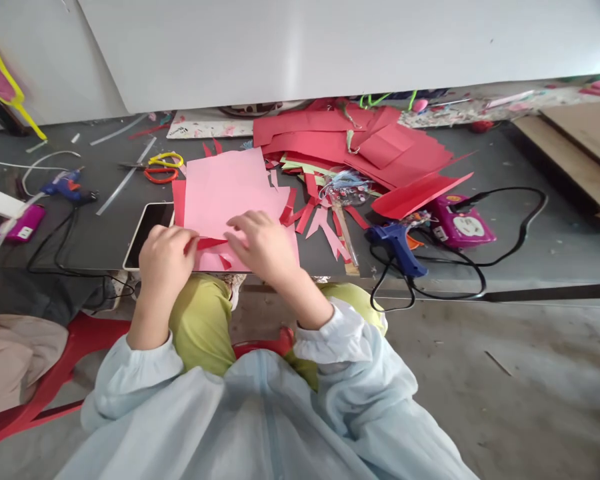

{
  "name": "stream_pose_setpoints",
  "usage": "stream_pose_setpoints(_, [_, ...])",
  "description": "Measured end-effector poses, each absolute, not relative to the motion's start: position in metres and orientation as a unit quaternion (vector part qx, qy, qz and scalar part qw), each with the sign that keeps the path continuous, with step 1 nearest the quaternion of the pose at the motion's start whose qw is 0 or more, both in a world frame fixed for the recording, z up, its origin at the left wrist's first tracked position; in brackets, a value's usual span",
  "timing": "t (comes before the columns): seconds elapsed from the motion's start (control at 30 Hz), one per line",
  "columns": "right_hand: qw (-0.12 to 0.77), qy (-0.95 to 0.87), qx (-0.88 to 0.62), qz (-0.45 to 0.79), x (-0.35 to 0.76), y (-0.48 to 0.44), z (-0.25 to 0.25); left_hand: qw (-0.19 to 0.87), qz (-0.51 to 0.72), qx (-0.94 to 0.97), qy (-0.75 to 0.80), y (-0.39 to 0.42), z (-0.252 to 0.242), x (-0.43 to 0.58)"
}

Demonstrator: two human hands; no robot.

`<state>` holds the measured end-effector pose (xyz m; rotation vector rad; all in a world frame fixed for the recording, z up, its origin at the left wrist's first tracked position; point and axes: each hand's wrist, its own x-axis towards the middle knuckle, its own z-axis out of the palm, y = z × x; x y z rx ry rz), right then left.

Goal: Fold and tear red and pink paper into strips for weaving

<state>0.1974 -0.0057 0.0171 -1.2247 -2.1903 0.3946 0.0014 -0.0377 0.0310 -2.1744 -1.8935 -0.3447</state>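
My left hand point(164, 257) and my right hand point(261, 244) both pinch a small red paper piece point(207, 243) that lies on a pink paper sheet point(225, 190) at the near edge of the dark grey table point(100, 220). The fingers of both hands are closed on the red piece, one at each end. A red sheet point(179, 200) peeks out beneath the pink one on the left.
A tablet point(147, 230) lies left of the pink sheet. Scissors point(163, 167) sit behind it. A red paper pile point(355, 143) and scraps lie right. Blue glue guns point(397, 243) point(67, 187), a purple socket point(463, 227) and black cables point(480, 267) flank me. Another person's lap point(15, 347) is at left.
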Motion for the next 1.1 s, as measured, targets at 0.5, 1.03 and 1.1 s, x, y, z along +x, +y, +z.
stream_pose_setpoints(0.5, [0.094, -0.865, -0.474, 0.134, 0.175, -0.027, -0.002, 0.028, -0.186, -0.581, -0.792, -0.036, 0.033, 0.011])
stream_pose_setpoints(1.03, [0.093, -0.842, -0.502, 0.174, 0.178, -0.023, -0.008, 0.008, -0.282, -0.552, -0.785, -0.054, 0.023, 0.004])
stream_pose_setpoints(1.1, [0.073, -0.843, -0.507, 0.165, 0.176, -0.025, -0.005, 0.003, -0.286, -0.554, -0.782, -0.055, 0.021, 0.003])
